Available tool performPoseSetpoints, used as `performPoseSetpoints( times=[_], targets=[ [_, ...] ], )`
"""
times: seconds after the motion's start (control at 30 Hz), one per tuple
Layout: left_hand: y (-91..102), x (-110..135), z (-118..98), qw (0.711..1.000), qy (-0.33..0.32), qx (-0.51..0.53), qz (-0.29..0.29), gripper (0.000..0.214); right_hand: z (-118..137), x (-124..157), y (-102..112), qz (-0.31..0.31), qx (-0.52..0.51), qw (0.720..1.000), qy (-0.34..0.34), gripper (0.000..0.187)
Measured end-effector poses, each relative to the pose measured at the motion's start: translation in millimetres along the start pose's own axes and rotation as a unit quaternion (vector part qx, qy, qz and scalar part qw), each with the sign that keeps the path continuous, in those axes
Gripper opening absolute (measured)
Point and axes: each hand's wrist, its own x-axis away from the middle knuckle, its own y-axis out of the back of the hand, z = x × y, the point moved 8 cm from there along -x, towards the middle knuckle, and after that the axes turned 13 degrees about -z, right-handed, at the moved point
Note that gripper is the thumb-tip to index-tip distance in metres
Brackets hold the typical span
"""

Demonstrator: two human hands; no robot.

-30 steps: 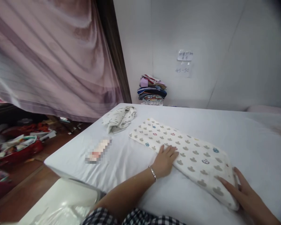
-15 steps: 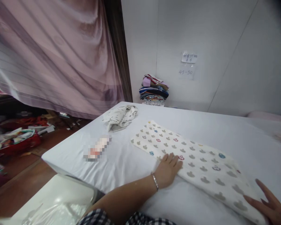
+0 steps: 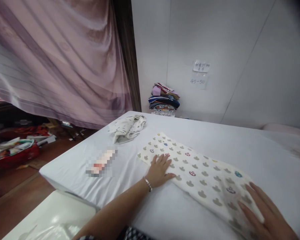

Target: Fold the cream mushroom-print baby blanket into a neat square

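Note:
A white cloth [image 3: 202, 173] with grey and coloured mushroom-like prints lies folded into a long strip across the white-covered bed [image 3: 215, 136]. Palm down, my left hand [image 3: 158, 171] rests on its near edge toward the far left end, fingers spread; a silver bracelet circles the wrist. My right hand [image 3: 263, 211] lies over the cloth's near right end with fingers stretched out and somewhat blurred. Farther back on the left sits a bunched white cloth [image 3: 130, 128] with small dark prints. Closer to me is a pixelated pale and red item [image 3: 102, 163] whose kind is obscured.
A stack of folded clothes [image 3: 164, 99] stands against the wall behind the bed. Handwritten paper signs [image 3: 200, 73] hang on that wall. Pink curtain [image 3: 72, 56] drapes down at left. A white surface with clear plastic [image 3: 57, 216] adjoins the bed's near left side; a red basket [image 3: 15, 155] sits on the floor.
My left hand has slid leftward along the cloth's edge. My right hand has come inward from the right, onto the cloth. The view has shifted slightly.

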Motion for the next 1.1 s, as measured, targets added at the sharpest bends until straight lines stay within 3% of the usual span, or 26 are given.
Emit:
performPoseSetpoints(
  times=[0.1, 0.23, 0.33, 0.43, 0.53, 0.67, 0.77, 0.97, 1.1],
  targets=[
    [-1.5, 3, -4, 1.000, -0.004, 0.000, -0.004, 0.064, 57, -13, -29, 0.044, 0.041, 0.992, 0.115, 0.065],
    [3.7, 0, 6, 1.000, 0.015, 0.003, -0.006, 0.055, 71, -4, -77, 0.136, 0.088, 0.977, 0.138, 0.060],
    [11.8, -5, 53, 0.988, 0.142, -0.051, -0.023, 0.054, 62, 6, -91, 0.151, 0.104, 0.971, 0.151, 0.059],
    [17.9, -4, 115, 0.941, 0.325, -0.095, -0.014, 0.064, 56, 10, -90, 0.152, 0.119, 0.969, 0.154, 0.060],
    [18.7, -11, 151, 0.912, 0.403, -0.078, 0.005, 0.067, 59, 3, -88, 0.177, 0.128, 0.965, 0.145, 0.061],
    [12.8, -31, 166, 0.909, 0.415, -0.033, 0.027, 0.055, 94, -28, -86, 0.158, 0.118, 0.965, 0.175, 0.060],
    [7.8, -43, 167, 0.914, 0.404, -0.037, 0.029, 0.051, 127, -49, -97, 0.138, 0.092, 0.962, 0.216, 0.060],
    [-1.0, -51, 154, 0.936, 0.348, -0.055, 0.014, 0.038, 139, -59, -137, 0.238, 0.034, 0.946, 0.216, 0.060],
    [-1.4, -49, 150, 0.940, 0.334, -0.067, -0.001, 0.036, 166, -112, -138, 0.162, -0.033, 0.967, 0.193, 0.047]
  ],
)
